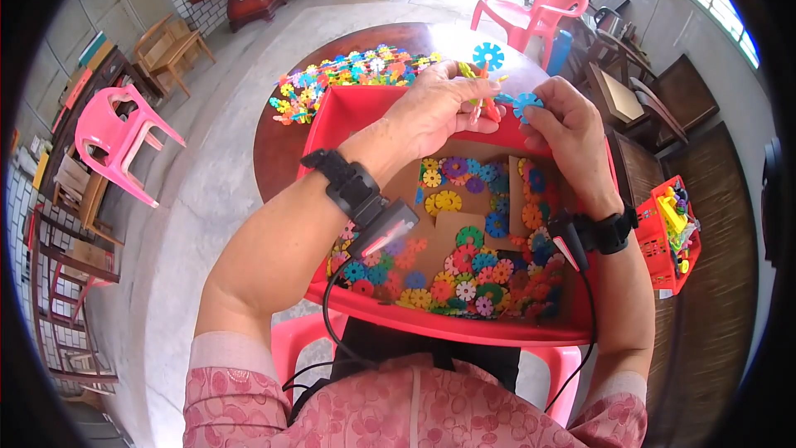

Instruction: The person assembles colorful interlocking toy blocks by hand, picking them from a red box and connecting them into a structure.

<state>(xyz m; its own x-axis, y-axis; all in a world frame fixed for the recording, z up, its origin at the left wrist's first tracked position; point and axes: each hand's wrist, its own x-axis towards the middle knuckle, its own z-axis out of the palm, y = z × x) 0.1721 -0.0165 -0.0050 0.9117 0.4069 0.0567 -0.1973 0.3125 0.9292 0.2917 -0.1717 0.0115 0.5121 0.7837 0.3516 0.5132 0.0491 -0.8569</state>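
Observation:
Above a red plastic bin (456, 333), my left hand (427, 112) grips a small cluster of joined notched plastic discs (481, 93) in yellow, orange and red. A blue disc (488, 55) stands up at the cluster's top. Between thumb and fingers, my right hand (572, 129) pinches another blue notched disc (528, 105) against the cluster's right side. Whether those two are joined, I cannot tell. Loose discs in many colours (477, 261) lie in the bin among pieces of brown cardboard (458, 226). Black bands with small devices sit on both wrists.
Behind the bin, a round brown table (272, 148) carries a large pile of joined discs (352, 75). Pink plastic chairs stand at the far right (543, 4) and left (116, 133). A red basket of toys (663, 236) is at the right. Cables hang from both wrist devices.

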